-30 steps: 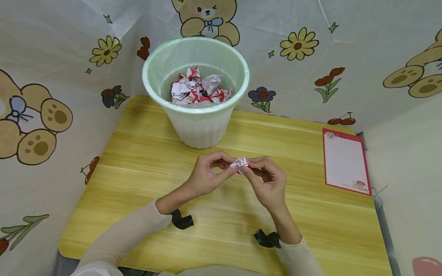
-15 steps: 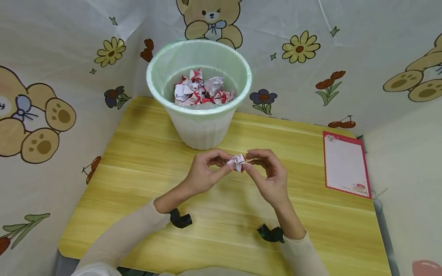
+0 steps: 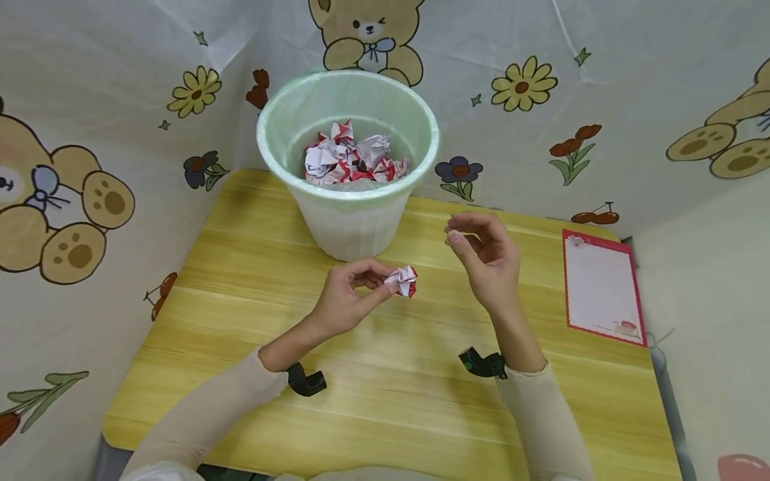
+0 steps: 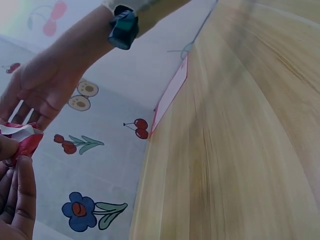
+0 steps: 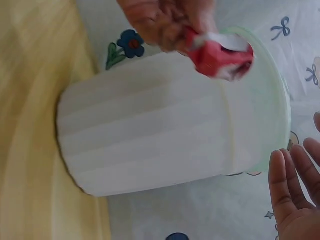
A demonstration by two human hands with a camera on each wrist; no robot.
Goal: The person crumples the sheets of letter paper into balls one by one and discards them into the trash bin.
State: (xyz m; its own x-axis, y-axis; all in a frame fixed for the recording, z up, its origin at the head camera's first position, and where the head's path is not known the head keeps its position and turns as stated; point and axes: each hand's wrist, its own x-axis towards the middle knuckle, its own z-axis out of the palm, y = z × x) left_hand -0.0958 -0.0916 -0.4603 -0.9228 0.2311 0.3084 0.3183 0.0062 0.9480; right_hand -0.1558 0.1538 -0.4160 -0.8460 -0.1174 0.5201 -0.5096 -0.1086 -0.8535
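Observation:
My left hand (image 3: 345, 300) pinches a crumpled paper ball (image 3: 404, 280), white with red edges, between thumb and fingers above the table. In the left wrist view the paper ball (image 4: 22, 140) shows its red side, and in the right wrist view it (image 5: 220, 55) overlaps the bin. To the right, my right hand (image 3: 490, 267) is held up with nothing in it, its fingers loosely bent. A pale green and white bin (image 3: 355, 227) stands behind the hands. Inside it lie several crumpled papers (image 3: 345, 157), white and red.
A flat sheet of paper (image 3: 603, 284) with a red border lies at the right edge of the wooden table (image 3: 385, 401). Behind the bin hangs a white cloth (image 3: 457, 33) printed with bears and flowers. Black wrist cameras (image 3: 305, 381) sit on both wrists.
My right hand has let go of the paper ball and moved up and to the right. The left hand keeps the ball and has shifted slightly left.

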